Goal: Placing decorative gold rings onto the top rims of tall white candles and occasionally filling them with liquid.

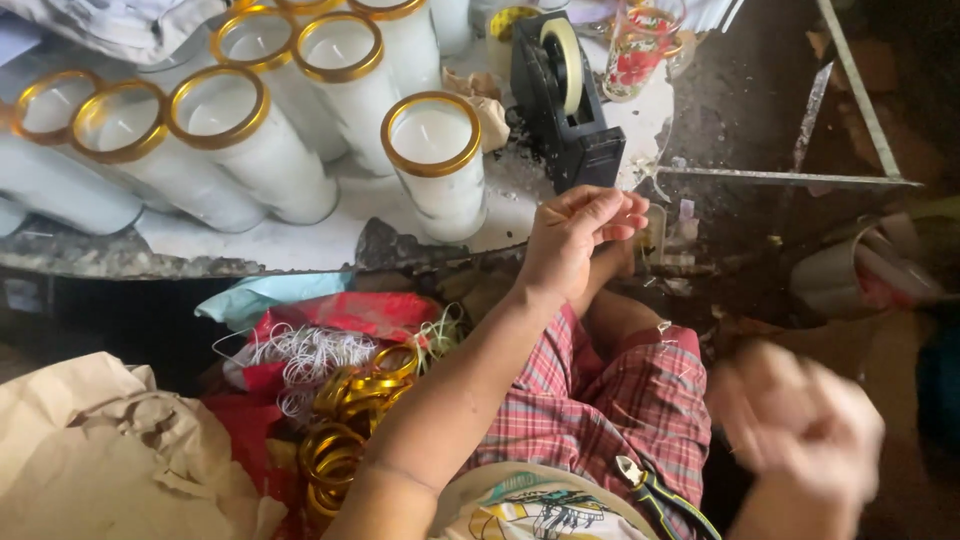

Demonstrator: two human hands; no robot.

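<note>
Left hand (pixel 575 235), fingers curled with nothing visibly held, sits just below the black tape dispenser (pixel 562 95) on the counter (pixel 300 245); blurred right hand (pixel 800 420), grip unclear, is farther.

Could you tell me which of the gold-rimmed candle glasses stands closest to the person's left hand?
The candle glass standing alone at the table's front edge, beside the black tape dispenser. The left hand is just to its right; the others stand grouped farther back.

Candles (pixel 437 165): glossy glass w/ shiny gold rims; tape dispenser (pixel 565 100) matt black plastic; shorts (pixel 610 395) plaid cloth.
</note>
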